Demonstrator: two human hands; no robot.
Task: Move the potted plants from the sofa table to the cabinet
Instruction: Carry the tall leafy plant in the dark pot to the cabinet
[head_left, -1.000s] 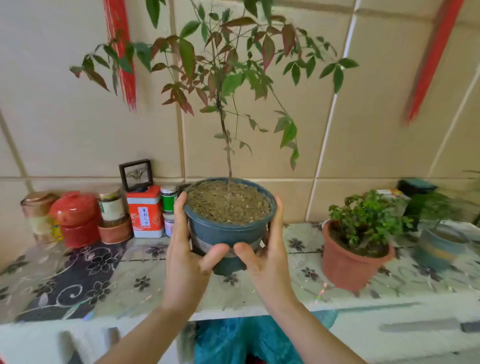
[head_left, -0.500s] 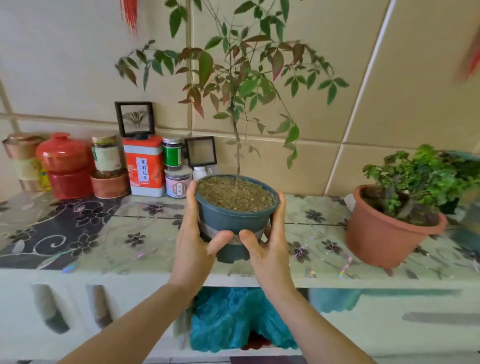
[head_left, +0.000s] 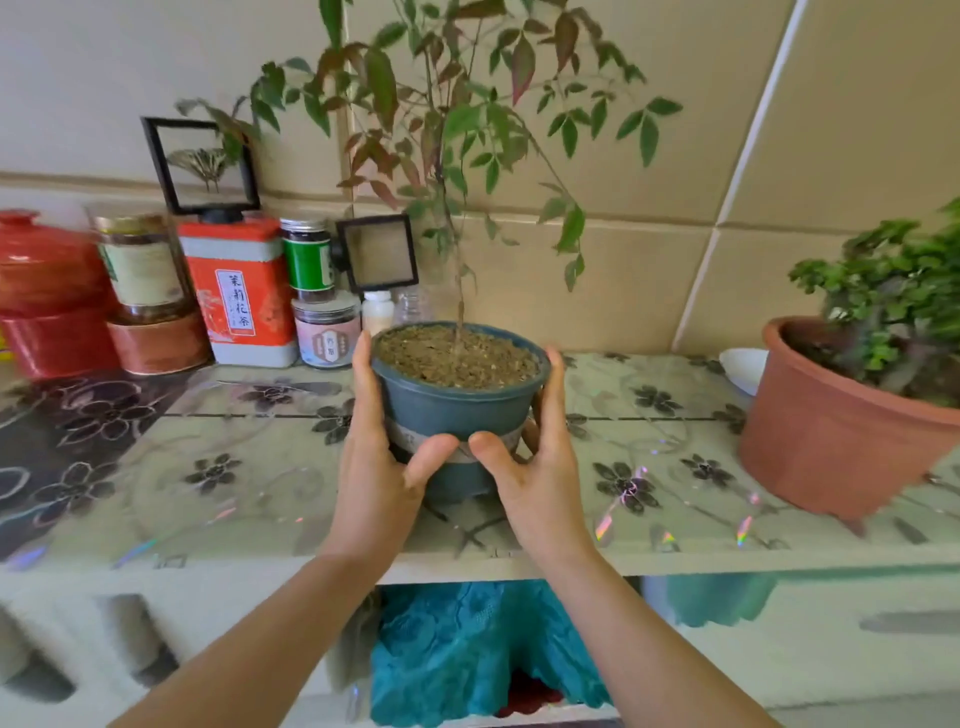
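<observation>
A blue-grey pot (head_left: 457, 410) with brown soil and a thin-stemmed plant of green and reddish leaves sits low over the cabinet top (head_left: 218, 467), which has a floral cover. Whether its base touches the top I cannot tell. My left hand (head_left: 382, 467) grips the pot's left side and my right hand (head_left: 535, 467) grips its right side, thumbs meeting at the front. A terracotta pot (head_left: 831, 436) with a bushy green plant stands on the cabinet at the right.
Tins and jars crowd the back left: a red lidded jar (head_left: 47, 291), an orange tea tin (head_left: 239, 291), a green-label jar (head_left: 309, 260), two small black frames (head_left: 202, 166). A white dish (head_left: 743, 366) lies behind the terracotta pot. Teal cloth (head_left: 467, 649) hangs below.
Both hands have brought the blue-grey pot down and forward over the cabinet top. The view has closed in on the cabinet.
</observation>
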